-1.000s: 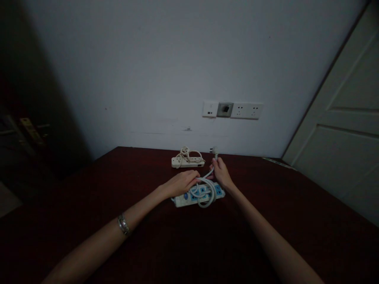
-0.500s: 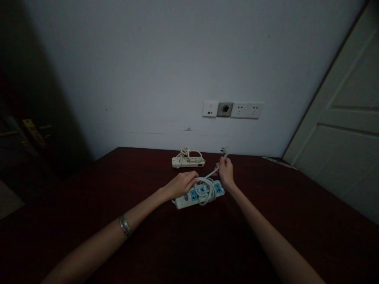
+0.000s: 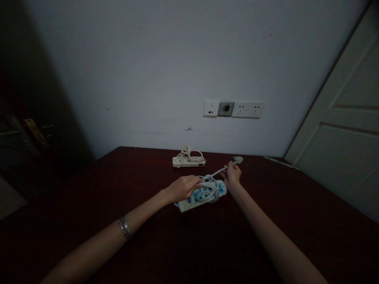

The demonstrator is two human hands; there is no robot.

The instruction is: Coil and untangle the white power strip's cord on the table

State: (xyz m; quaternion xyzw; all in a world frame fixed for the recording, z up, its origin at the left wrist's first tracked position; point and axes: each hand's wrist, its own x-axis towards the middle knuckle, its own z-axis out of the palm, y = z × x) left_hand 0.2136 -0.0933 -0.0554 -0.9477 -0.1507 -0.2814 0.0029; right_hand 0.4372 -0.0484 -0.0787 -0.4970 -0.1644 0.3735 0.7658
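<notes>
A white power strip [image 3: 186, 205] with blue sockets lies at a slant on the dark red table, its white cord [image 3: 211, 190] looped and bunched on top. My left hand [image 3: 185, 187] is closed on the cord loops at their left side, its fingers over the strip's upper edge. My right hand [image 3: 232, 173] pinches the cord's free end just behind the plug [image 3: 238, 159], which sticks out beyond the fingertips. Between the two hands the cord runs fairly straight. A metal bracelet [image 3: 124, 227] is on my left wrist.
A second, cream power strip [image 3: 189, 162] with its cord bundled on it lies behind, near the wall. Wall sockets [image 3: 247, 110] and switch plates [image 3: 211, 108] are set above the table [image 3: 142, 244]. A pale door [image 3: 346, 146] stands at the right, a dark one with a brass handle plate [image 3: 34, 130] at the left.
My right hand has moved right and slightly down, drawing the plug with it. The blue-socketed strip and my left hand have shifted slightly right; the cord loops look rearranged.
</notes>
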